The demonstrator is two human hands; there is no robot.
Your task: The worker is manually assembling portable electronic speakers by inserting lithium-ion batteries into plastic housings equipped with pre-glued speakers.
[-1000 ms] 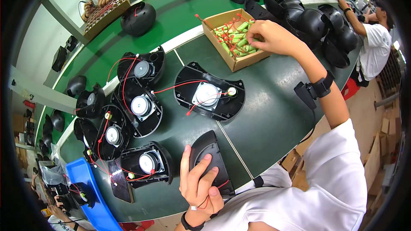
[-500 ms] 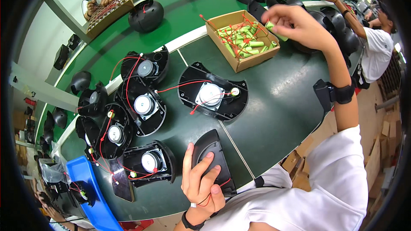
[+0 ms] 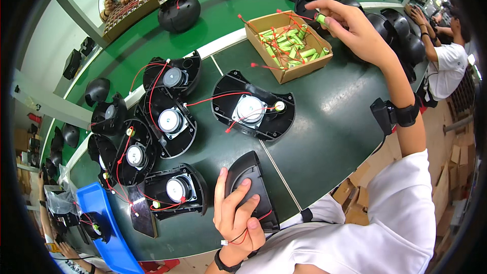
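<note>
Right hand (image 3: 355,30) is raised above the far edge of the cardboard box (image 3: 289,45), thumb and fingertips pinched on one green battery cell (image 3: 320,19) that trails a thin red lead. Left hand (image 3: 236,213) lies flat on a black plastic shell (image 3: 251,187) at the near table edge, fingers spread over its curved back, pressing rather than clenching; a red wire with a small white plug runs under the palm. Judgement on handling: the cell looks small, rigid and light, with a smooth sleeve that could slip, so a pinch across the body suits it; pulling by the lead risks the solder joint. The shell looks stiff, hollow and light, best held by its rim. Count: one box, holding a heap of green cells with red leads, too tangled to number. On the dark green table (image 3: 329,122) lie six open shell halves, each with a round speaker driver (image 3: 250,109) and red wiring, the nearest to the box standing apart from the other five clustered at left. One blue tray (image 3: 109,233) sits at the near left corner. More closed black shells lie beyond the box, partly hidden.
</note>
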